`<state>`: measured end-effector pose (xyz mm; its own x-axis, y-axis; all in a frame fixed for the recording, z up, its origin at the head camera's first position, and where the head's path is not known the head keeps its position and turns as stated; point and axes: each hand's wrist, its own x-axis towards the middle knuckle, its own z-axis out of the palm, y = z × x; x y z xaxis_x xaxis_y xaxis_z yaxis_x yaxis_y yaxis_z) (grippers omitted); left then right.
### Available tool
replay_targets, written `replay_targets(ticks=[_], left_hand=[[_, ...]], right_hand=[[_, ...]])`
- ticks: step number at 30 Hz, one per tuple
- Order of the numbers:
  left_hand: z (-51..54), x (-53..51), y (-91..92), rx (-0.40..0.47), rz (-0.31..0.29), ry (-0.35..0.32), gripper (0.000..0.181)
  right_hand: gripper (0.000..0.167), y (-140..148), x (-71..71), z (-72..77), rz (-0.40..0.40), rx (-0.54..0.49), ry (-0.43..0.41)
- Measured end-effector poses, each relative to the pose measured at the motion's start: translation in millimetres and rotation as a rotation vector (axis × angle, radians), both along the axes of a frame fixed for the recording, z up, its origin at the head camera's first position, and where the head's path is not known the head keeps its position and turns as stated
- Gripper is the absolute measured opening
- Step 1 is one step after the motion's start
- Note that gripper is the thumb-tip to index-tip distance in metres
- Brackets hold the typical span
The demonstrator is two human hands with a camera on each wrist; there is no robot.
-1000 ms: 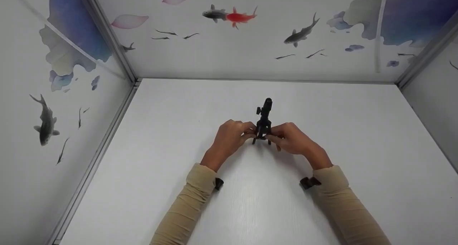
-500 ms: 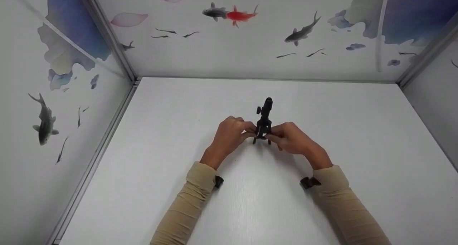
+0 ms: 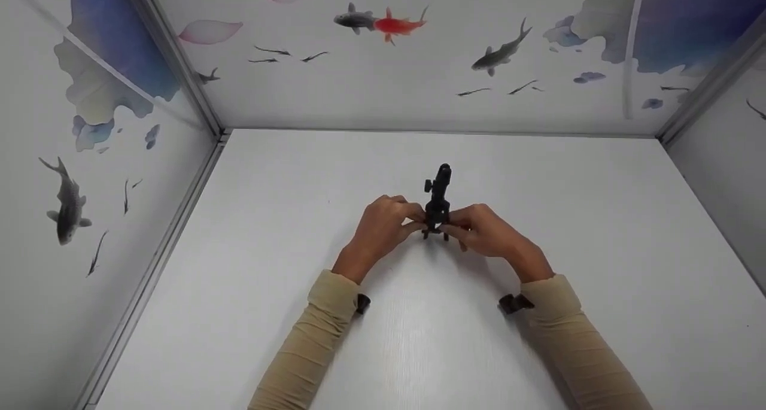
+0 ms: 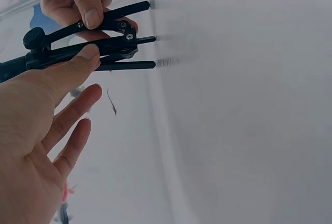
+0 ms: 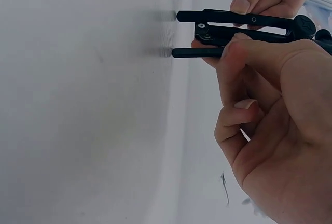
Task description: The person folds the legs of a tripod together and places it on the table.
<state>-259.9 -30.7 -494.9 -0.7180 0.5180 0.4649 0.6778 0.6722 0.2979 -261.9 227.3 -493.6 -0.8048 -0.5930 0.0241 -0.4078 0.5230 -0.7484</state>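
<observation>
A small black tripod (image 3: 440,188) stands upright near the middle of the white table, its legs only partly spread. My left hand (image 3: 389,224) pinches one leg from the left side, with the other fingers held loosely apart in the left wrist view. From the right, my right hand (image 3: 488,233) pinches another leg (image 5: 194,53) between thumb and fingers. Hinged braces join the legs low down, and a round knob (image 4: 35,38) sits higher on the body. The fingers hide parts of the legs.
The white table (image 3: 269,218) is bounded by a back wall (image 3: 389,87) and a left wall (image 3: 30,206), both printed with fish and blue washes. Dark wrist cameras stick out at the left cuff (image 3: 362,304) and the right cuff (image 3: 514,304).
Both hands keep their hold on the tripod at the same place. Its legs look slightly closer together than before, and the head view has shifted a little.
</observation>
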Motion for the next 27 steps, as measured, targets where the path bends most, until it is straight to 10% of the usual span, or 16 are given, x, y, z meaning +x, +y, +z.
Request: replay_targets(ticks=[18, 27], left_hand=[[0.8, 0.0, 0.1, 0.048, -0.037, -0.183, 0.028], [1.6, 3.8, 5.2, 0.016, -0.042, -0.125, 0.020]], right_hand=[[0.014, 6.7, 0.3, 4.5, -0.089, 0.174, 0.120], [0.013, 2.1, 2.3, 5.6, -0.100, 0.197, 0.188]])
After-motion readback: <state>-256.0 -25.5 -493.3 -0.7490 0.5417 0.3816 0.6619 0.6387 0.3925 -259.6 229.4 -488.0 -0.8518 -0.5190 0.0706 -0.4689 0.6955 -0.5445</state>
